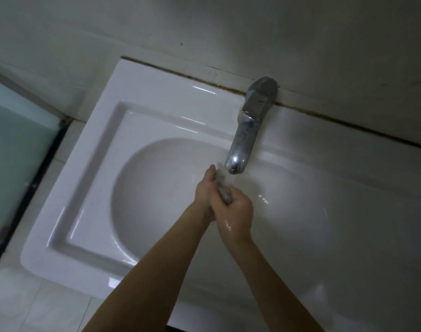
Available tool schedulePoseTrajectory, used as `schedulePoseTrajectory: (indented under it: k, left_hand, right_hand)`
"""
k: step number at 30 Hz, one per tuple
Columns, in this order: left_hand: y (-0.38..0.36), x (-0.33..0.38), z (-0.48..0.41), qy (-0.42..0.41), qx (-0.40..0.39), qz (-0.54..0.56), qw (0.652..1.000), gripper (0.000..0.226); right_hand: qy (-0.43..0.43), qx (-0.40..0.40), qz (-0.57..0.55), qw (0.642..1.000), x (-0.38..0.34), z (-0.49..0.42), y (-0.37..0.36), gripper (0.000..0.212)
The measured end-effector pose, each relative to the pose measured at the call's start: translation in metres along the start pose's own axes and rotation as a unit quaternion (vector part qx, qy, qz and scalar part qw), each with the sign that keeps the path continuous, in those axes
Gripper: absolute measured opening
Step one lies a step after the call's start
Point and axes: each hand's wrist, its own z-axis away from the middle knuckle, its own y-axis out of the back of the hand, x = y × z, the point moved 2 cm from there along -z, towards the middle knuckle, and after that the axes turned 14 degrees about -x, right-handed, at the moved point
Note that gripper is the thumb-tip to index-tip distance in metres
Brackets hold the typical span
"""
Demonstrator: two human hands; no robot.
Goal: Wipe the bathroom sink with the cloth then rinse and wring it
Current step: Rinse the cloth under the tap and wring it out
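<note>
Overhead, the white sink point(89, 164) fills most of the view, its rim butted against a pale wall point(228, 32) along a dark, grimy seam, with a frosted glass panel point(15, 144) off to the left side. Its round bowl point(152, 188) sits inside a square recessed ledge, and nothing lies loose in the bowl. A chrome faucet point(247, 130) reaches from the back rim out over the bowl, its spout ending just beside the hands. Both bare forearms come up from the bottom edge and meet over the bowl. The left hand point(204, 190) and the right hand point(233, 209) are pressed together, each grip curled tight around the cloth point(225, 195), a small grey wad squeezed between the palms, its upper end poking out just below the spout. Wet sheen shows on the back of the right hand.
</note>
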Motion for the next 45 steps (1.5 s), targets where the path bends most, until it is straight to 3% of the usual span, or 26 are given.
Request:
schedulePoseTrajectory:
  k: [3,6,8,11,13,15,17,20,22,24,27,31,34,37,40,42,45]
  left_hand:
    - [-0.005,-0.013,-0.003,-0.037,0.036,-0.019,0.998,0.028]
    - [0.004,-0.024,0.009,0.007,0.057,-0.038,0.998,0.033]
    - [0.013,-0.017,0.013,0.011,0.08,-0.066,0.995,0.034]
    - [0.021,0.006,0.016,-0.001,0.123,-0.058,0.991,0.033]
    - [0.023,0.008,0.012,-0.02,0.125,-0.049,0.991,0.028]
    - [0.016,0.001,0.012,-0.033,0.105,-0.055,0.992,0.029]
    - [0.007,-0.003,0.015,-0.033,0.115,-0.053,0.991,0.032]
    - [-0.005,0.005,0.02,-0.008,0.117,-0.109,0.987,0.032]
    - [-0.003,0.013,0.018,-0.003,0.128,-0.117,0.985,0.029]
    - [0.005,0.021,0.014,0.002,0.155,-0.097,0.983,0.025]
    - [0.001,0.02,0.011,-0.019,0.121,-0.089,0.988,0.031]
    - [-0.009,0.0,0.02,-0.029,0.121,-0.106,0.987,0.031]
    - [-0.002,-0.004,0.026,-0.014,0.127,-0.143,0.981,0.032]
    - [0.003,0.009,0.021,-0.095,0.125,-0.161,0.974,0.022]
    - [-0.002,0.017,0.016,-0.115,0.129,-0.161,0.972,0.025]
    - [-0.011,0.01,0.018,-0.095,0.118,-0.131,0.98,0.027]
    - [-0.02,0.0,0.031,-0.058,0.097,-0.115,0.987,0.034]
  right_hand:
    - [-0.006,0.046,0.127,0.991,0.007,-0.028,-0.003,0.035]
    - [-0.102,0.027,0.095,0.99,0.017,-0.065,0.007,0.031]
    - [-0.123,0.037,0.051,0.99,0.023,-0.062,0.011,0.034]
    - [-0.023,0.027,0.032,0.999,0.017,-0.018,0.005,0.035]
    - [0.058,-0.001,0.094,0.994,0.008,0.0,-0.009,0.032]
    - [0.043,0.02,0.176,0.983,-0.002,-0.015,-0.02,0.038]
    - [-0.028,0.036,0.143,0.989,-0.005,-0.044,-0.016,0.044]
    - [-0.072,0.035,0.052,0.995,0.004,-0.074,0.007,0.026]
    - [-0.083,0.047,0.052,0.994,0.008,-0.063,0.018,0.03]
    - [-0.031,0.028,0.041,0.998,0.008,-0.034,0.013,0.034]
    - [0.053,-0.023,0.091,0.994,0.003,-0.008,-0.006,0.036]
    - [-0.062,0.016,0.093,0.994,-0.008,-0.052,0.001,0.033]
    - [-0.08,0.038,0.039,0.995,0.007,-0.058,0.013,0.034]
    - [-0.017,0.047,-0.047,0.998,0.014,-0.019,0.011,0.039]
    - [0.072,-0.004,0.008,0.997,0.005,0.0,-0.003,0.041]
    - [0.006,0.037,0.054,0.998,0.002,-0.025,-0.005,0.04]
    - [-0.102,0.017,-0.013,0.995,0.007,-0.068,0.009,0.022]
